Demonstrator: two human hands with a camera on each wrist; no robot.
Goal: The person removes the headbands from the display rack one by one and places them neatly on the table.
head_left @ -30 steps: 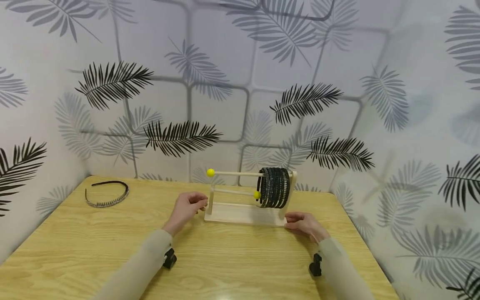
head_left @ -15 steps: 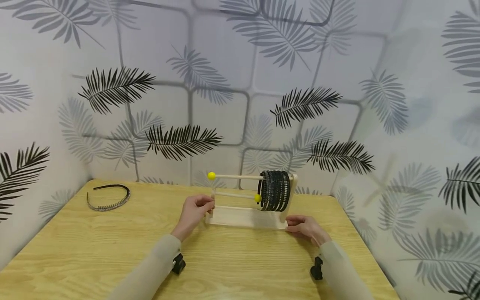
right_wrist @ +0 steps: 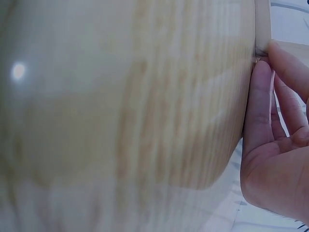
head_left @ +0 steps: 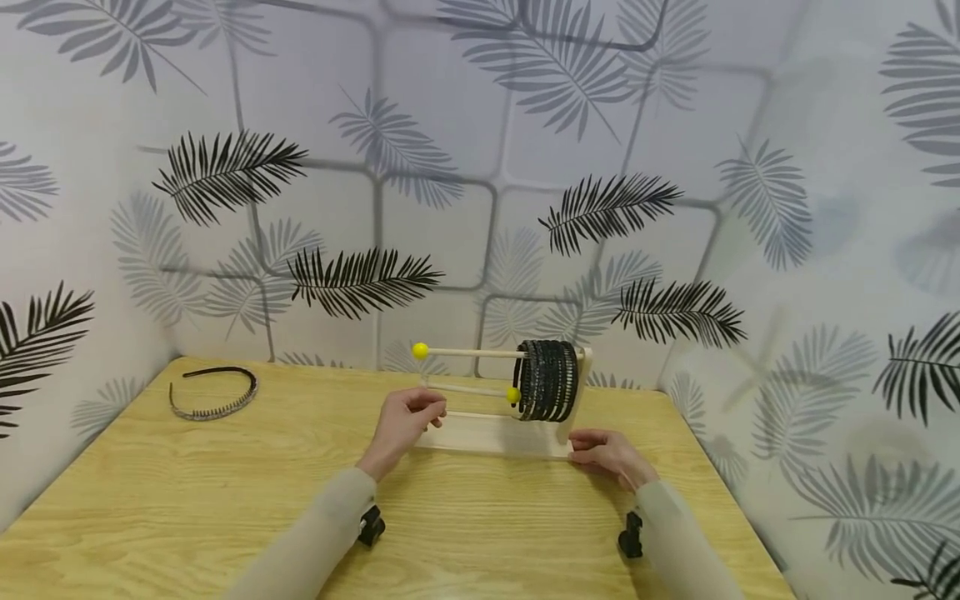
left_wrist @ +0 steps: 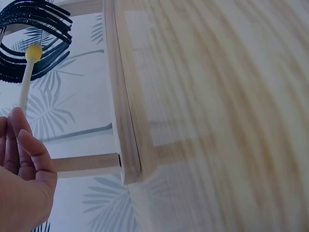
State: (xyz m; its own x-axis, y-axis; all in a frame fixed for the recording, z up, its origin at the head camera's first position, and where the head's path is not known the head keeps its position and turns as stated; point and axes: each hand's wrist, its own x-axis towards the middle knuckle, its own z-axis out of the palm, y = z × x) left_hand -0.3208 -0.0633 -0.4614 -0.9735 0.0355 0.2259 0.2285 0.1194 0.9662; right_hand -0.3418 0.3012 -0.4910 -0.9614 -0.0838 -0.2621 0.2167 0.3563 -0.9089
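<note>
A pale wooden headband stand (head_left: 487, 436) with yellow balls on its rod ends stands on the table. Several black headbands (head_left: 551, 381) hang bunched at its right end. My left hand (head_left: 402, 427) is in front of the stand's left post, fingers loosely bent just below the lower rod (head_left: 468, 389). In the left wrist view its fingertips overlap that rod; whether they touch it I cannot tell. My right hand (head_left: 609, 455) pinches the base's right front corner between thumb and fingers, as the right wrist view confirms at close range.
A single dark headband with teeth (head_left: 217, 410) lies on the wooden table (head_left: 225, 508), far left. Patterned wall covering (head_left: 450, 225) rises behind the table and along its right side. Black wrist cameras (head_left: 371, 527) sit at both cuffs.
My left hand has moved right, from beside the stand's left post to in front of it, and its fingers now cover the post. The right hand stays at the base corner.
</note>
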